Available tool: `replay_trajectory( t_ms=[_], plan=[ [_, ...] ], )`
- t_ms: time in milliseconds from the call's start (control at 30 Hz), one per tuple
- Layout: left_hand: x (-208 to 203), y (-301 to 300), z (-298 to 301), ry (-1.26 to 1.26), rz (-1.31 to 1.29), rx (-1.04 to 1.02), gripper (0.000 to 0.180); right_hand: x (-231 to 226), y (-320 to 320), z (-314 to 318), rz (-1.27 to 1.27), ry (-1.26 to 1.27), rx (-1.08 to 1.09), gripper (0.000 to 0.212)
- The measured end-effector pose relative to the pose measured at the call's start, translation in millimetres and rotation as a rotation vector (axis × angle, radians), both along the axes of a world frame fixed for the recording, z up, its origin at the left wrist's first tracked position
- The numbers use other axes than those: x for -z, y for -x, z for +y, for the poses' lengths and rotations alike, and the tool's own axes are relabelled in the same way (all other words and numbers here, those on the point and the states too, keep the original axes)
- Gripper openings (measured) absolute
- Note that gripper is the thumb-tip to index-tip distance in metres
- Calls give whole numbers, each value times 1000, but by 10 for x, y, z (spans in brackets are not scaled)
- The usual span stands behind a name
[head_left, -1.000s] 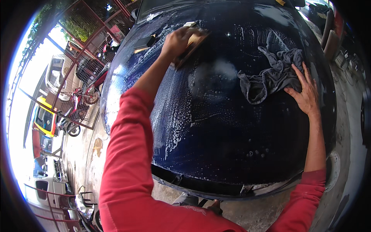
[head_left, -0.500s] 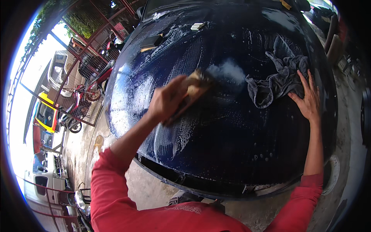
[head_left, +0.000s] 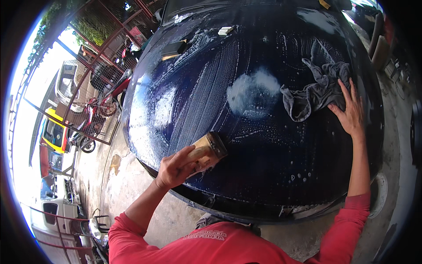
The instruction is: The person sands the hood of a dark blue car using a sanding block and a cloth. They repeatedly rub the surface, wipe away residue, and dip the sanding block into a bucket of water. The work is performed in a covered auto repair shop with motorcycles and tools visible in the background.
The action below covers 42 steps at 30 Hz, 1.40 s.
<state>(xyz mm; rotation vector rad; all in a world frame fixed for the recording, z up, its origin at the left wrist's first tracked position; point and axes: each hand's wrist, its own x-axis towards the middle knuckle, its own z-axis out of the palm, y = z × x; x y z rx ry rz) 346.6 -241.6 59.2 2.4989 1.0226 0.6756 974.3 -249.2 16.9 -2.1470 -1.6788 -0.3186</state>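
Observation:
My left hand [head_left: 173, 170] is closed around a tan, worn sanding block [head_left: 205, 150] with a dark end. The block lies against the wet dark blue car hood [head_left: 263, 163], near its front left edge. Soapy streaks run up the hood from there, and a pale, whitish patch [head_left: 254, 93] shows right of them. On the right, my right hand [head_left: 350, 112] rests flat with its fingers spread. Some of its fingers touch the edge of a crumpled grey cloth [head_left: 314, 93] lying on the hood.
Farther up the hood lie a black block [head_left: 174, 47] on a tan piece, a small white block [head_left: 225, 31] and an orange-brown scrap [head_left: 324, 4]. Left of the car stand a red mesh fence [head_left: 83, 75] and motorbikes [head_left: 83, 141]. A white round object [head_left: 379, 196] sits at right.
My left hand has drawn the sanding block down the hood toward me, uncovering more of the pale patch and leaving fresh wet streaks. My right hand has stayed put.

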Motion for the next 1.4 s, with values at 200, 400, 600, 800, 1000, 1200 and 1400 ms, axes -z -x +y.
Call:
replay_trajectory(
  t_ms=[200, 400, 600, 800, 1000, 1200, 1400],
  plan=[
    [-410, -1056, 2518, -259, -51, 4, 35, 39, -115, 28, 9, -54, -78, 109],
    [-557, -1427, 3122, -308, 14, 40, 36, 23, -91, -22, -23, -49, -58, 106],
    [-88, 238, 484, -162, -2, 87, 49, 21, -36, 15, -44, -74, -60, 99],
    [-387, -429, 2261, -145, -22, 86, 48, 35, -119, 53, 30, -90, -86, 112],
    [-525, -1487, 3786, -289, 5, 23, 30, 20, -53, 16, 57, -109, -30, 106],
    [-172, 220, 1119, -173, -5, 254, 52, -11, 34, 1, 44, -88, 16, 102],
    [-411, 134, 1887, -120, 105, 276, 57, 14, -50, 25, 25, -101, -25, 102]
  ],
)
